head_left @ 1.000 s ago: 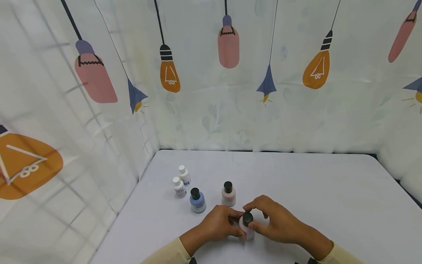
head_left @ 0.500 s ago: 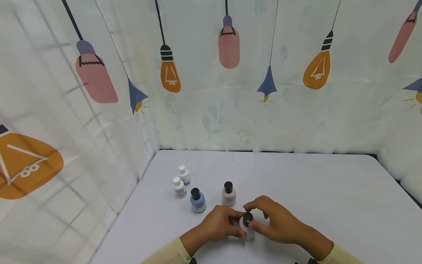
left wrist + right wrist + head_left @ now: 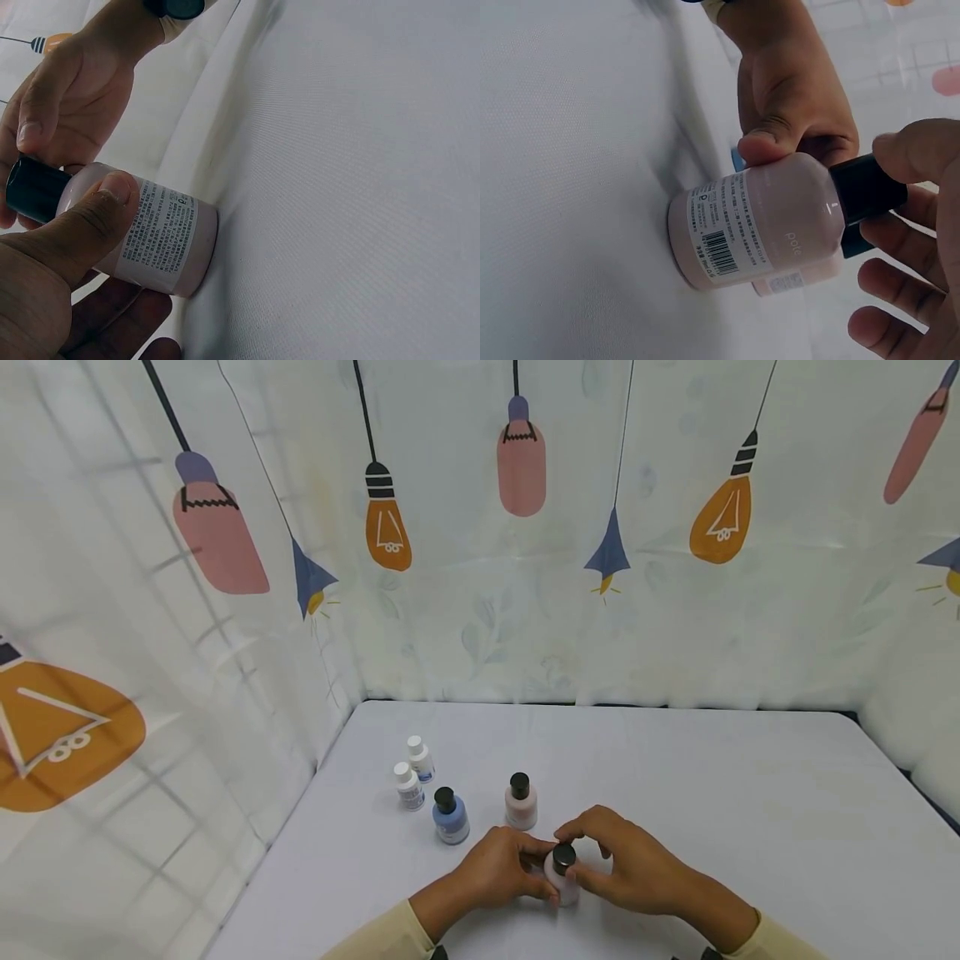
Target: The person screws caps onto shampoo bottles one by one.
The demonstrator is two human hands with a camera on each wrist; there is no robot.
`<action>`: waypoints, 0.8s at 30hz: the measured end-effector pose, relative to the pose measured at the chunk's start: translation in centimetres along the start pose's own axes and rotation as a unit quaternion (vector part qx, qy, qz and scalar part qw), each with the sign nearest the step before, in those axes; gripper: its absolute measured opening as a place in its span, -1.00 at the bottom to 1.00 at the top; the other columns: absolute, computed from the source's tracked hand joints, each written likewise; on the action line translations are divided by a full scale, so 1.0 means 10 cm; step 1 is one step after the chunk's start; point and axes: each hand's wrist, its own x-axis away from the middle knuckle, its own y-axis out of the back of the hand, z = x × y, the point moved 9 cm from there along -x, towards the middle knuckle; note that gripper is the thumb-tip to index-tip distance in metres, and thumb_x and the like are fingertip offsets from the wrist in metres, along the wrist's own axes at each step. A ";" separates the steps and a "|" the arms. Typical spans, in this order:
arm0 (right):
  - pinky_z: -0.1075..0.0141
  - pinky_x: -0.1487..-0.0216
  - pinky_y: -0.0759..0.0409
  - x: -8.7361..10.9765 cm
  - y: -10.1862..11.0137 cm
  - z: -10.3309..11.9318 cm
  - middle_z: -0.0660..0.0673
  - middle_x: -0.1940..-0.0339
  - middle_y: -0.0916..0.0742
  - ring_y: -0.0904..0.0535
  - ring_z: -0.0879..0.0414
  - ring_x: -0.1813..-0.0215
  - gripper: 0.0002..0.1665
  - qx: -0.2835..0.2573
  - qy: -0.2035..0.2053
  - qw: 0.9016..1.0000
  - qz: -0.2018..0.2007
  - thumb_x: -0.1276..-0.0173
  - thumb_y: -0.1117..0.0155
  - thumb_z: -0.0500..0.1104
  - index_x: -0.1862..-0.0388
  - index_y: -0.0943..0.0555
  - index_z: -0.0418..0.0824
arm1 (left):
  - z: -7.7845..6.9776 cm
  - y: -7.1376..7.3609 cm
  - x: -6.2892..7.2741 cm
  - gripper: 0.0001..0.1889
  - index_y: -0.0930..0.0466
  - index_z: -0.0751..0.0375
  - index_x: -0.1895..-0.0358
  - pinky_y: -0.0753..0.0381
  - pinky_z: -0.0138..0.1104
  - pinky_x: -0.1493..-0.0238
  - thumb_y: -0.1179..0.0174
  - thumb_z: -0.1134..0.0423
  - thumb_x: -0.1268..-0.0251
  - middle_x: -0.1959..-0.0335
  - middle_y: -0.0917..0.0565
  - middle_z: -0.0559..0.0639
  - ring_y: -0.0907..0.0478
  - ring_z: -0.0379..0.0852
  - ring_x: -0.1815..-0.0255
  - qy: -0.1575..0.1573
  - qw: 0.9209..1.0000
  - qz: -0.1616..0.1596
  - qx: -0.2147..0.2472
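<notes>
A pale pink bottle (image 3: 567, 890) with a black cap (image 3: 563, 857) stands upright on the table between both hands. My left hand (image 3: 497, 870) grips its body from the left; in the left wrist view the thumb (image 3: 105, 210) lies across the printed label (image 3: 161, 232). From the right, my right hand (image 3: 630, 864) pinches the cap between thumb and forefinger, and its other fingers are held away from the bottle in the right wrist view. The cap (image 3: 864, 187) sits on the bottle's neck there, with a barcode label (image 3: 731, 232) facing the camera.
Just beyond the hands stands a second pink bottle (image 3: 521, 810) with a black cap. To its left is a blue bottle (image 3: 451, 822), also black-capped. Two small white bottles (image 3: 409, 793) stand farther back left on the white table (image 3: 712, 777). A printed curtain (image 3: 465, 610) hangs behind.
</notes>
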 end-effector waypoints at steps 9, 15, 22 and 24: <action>0.33 0.20 -0.60 -0.01 -0.01 0.03 0.26 -0.08 -0.64 -0.58 0.22 -0.01 -0.57 -0.010 0.018 1.000 -0.001 -0.41 -0.44 -0.16 -0.20 -0.60 0.13 | 0.00 0.00 0.00 -0.40 -0.76 0.14 -0.13 -0.60 -0.44 0.19 -0.68 0.14 0.10 0.11 -0.78 -0.27 -0.65 -0.40 0.20 -0.001 1.000 0.000 0.002; 0.33 0.19 -0.58 -0.01 0.02 0.01 0.27 -0.01 -0.61 -0.59 0.16 0.03 -0.58 0.017 -0.001 1.000 -0.018 -0.39 -0.47 0.00 -0.15 -0.54 0.19 | -0.01 0.01 0.00 -0.39 -0.76 0.11 -0.14 -0.59 -0.43 0.22 -0.68 0.15 0.10 0.12 -0.78 -0.29 -0.65 -0.38 0.23 0.000 1.000 -0.001 0.000; 0.32 0.19 -0.60 -0.01 -0.03 0.05 0.23 -0.15 -0.63 -0.56 0.21 -0.06 -0.42 -0.011 0.026 1.000 0.000 -0.37 -0.42 -0.28 -0.29 -0.56 0.15 | -0.01 0.00 0.00 -0.42 -0.77 0.14 -0.10 -0.60 -0.45 0.18 -0.68 0.16 0.10 0.12 -0.78 -0.28 -0.65 -0.41 0.18 0.002 1.000 0.000 0.004; 0.31 0.20 -0.60 -0.01 -0.03 0.05 0.25 -0.12 -0.63 -0.57 0.21 -0.05 -0.48 -0.008 0.031 1.000 -0.003 -0.38 -0.42 -0.25 -0.24 -0.58 0.14 | 0.00 0.00 0.00 -0.42 -0.76 0.15 -0.11 -0.59 -0.44 0.20 -0.68 0.16 0.10 0.12 -0.78 -0.27 -0.65 -0.39 0.19 0.005 1.000 0.000 0.004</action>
